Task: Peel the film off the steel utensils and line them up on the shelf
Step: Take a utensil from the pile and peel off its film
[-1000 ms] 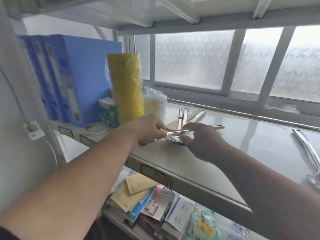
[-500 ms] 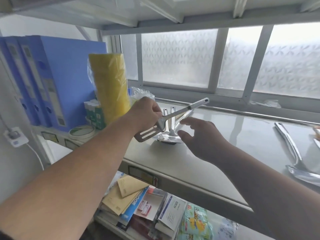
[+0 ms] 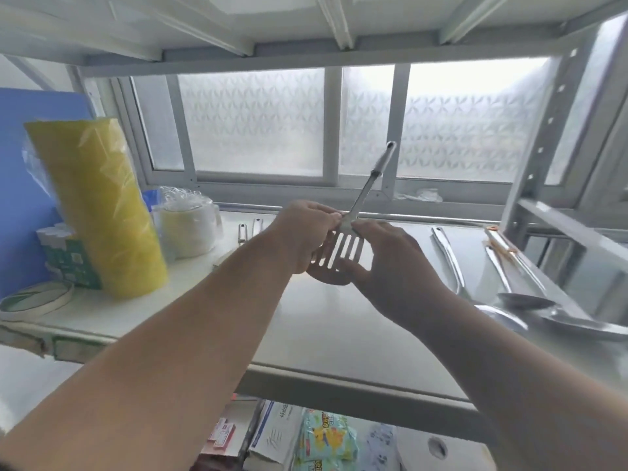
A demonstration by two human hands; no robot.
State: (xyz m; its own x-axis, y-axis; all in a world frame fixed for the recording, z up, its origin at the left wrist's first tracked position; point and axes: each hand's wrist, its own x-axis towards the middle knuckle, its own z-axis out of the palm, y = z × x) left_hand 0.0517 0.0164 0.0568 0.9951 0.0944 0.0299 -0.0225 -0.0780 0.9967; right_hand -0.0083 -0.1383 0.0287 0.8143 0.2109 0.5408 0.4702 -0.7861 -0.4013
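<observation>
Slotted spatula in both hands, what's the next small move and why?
Probably pinch a film edge near the neck with the right hand and peel while the left hand steadies the slotted spatula, which is held above the shelf. Film itself isn't discernible.

spatula (image 3: 346, 248) head partly behind hands, ladle (image 3: 588, 326) bowl cut off right

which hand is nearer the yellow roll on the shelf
Left. The left hand holds the slotted spatula on the side toward the yellow roll; the right hand grips the spatula's far side, further from the roll.
</observation>
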